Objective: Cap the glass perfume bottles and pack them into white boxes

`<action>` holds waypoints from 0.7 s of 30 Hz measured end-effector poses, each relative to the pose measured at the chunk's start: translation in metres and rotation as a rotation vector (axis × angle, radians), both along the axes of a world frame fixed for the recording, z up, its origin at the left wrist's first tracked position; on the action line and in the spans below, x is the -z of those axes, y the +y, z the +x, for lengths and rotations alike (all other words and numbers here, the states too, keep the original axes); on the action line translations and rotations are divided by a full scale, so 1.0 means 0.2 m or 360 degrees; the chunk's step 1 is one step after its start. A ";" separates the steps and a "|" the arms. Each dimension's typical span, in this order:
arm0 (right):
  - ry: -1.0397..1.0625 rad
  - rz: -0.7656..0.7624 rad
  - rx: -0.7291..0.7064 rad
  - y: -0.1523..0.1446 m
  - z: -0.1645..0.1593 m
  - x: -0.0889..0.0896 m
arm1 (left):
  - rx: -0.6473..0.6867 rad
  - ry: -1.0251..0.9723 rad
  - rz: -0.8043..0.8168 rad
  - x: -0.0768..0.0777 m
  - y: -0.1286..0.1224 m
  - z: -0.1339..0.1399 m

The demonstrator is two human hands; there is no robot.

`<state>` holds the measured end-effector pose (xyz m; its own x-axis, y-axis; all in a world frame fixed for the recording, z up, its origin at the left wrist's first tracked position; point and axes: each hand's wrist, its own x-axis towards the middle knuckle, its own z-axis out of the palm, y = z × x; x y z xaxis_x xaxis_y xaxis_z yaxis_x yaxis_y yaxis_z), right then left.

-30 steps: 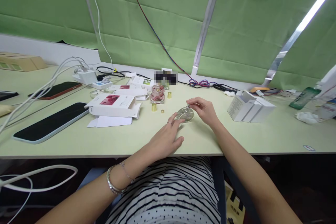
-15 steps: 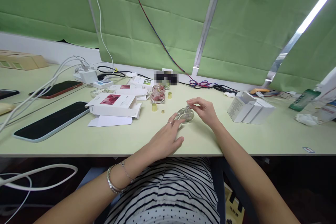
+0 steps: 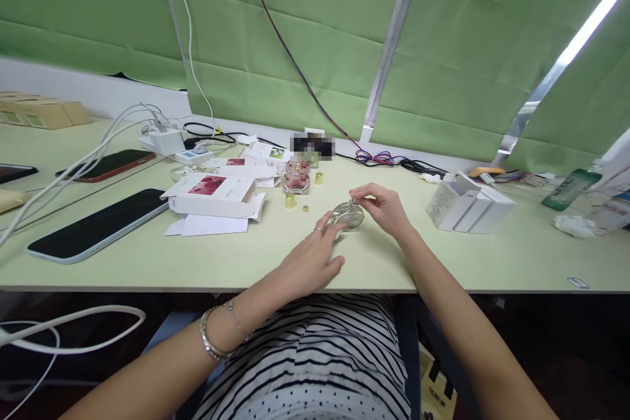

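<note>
Steadying a clear glass bottle (image 3: 347,216) at the middle of the worktop (image 3: 275,256) with the left hand (image 3: 311,262): fingers spread, fingertips touching the left and near sides of the glass, thumb apart toward the near edge. Pinching the silvery neck (image 3: 352,201) at the far end of the bottle between thumb and fingertips of the right hand (image 3: 386,210). Too small to tell exactly which part of the neck; hard to tell flat from tilted.

Left of the bottle, a tiny gold piece (image 3: 306,209), then a gold cap (image 3: 290,201) a little farther left and another gold cap (image 3: 319,178) farther back. Behind these, two pink bottles (image 3: 296,182) close together, one beyond the other. Farther left, a white box with a pink picture (image 3: 209,195); left of that, a phone (image 3: 93,230), dark screen up.

To the right, well apart from the right hand, a row of white boxes (image 3: 470,210) side by side. At the far right, a green bottle (image 3: 573,188) near crumpled tissue (image 3: 575,225).
</note>
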<state>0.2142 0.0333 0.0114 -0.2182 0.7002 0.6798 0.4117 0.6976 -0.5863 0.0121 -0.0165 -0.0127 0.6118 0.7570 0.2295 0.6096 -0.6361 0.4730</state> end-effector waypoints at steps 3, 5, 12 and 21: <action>-0.0009 0.0000 0.0007 0.00 0.00 0.00 | 0.0001 -0.0008 0.0008 0.00 0.00 0.00; -0.0020 0.0013 0.0017 -0.01 -0.01 -0.01 | -0.0002 -0.0013 0.0004 0.00 0.00 0.00; -0.0033 0.0023 0.0078 -0.01 -0.01 -0.01 | -0.0005 0.0010 -0.0005 0.00 0.00 0.00; -0.0020 -0.0079 0.0105 0.00 0.00 -0.03 | -0.0016 -0.0014 -0.0021 -0.01 -0.01 0.00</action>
<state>0.2134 0.0328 0.0164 -0.1789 0.7461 0.6413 0.4636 0.6389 -0.6140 0.0123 -0.0176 -0.0113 0.6021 0.7661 0.2248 0.6120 -0.6237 0.4864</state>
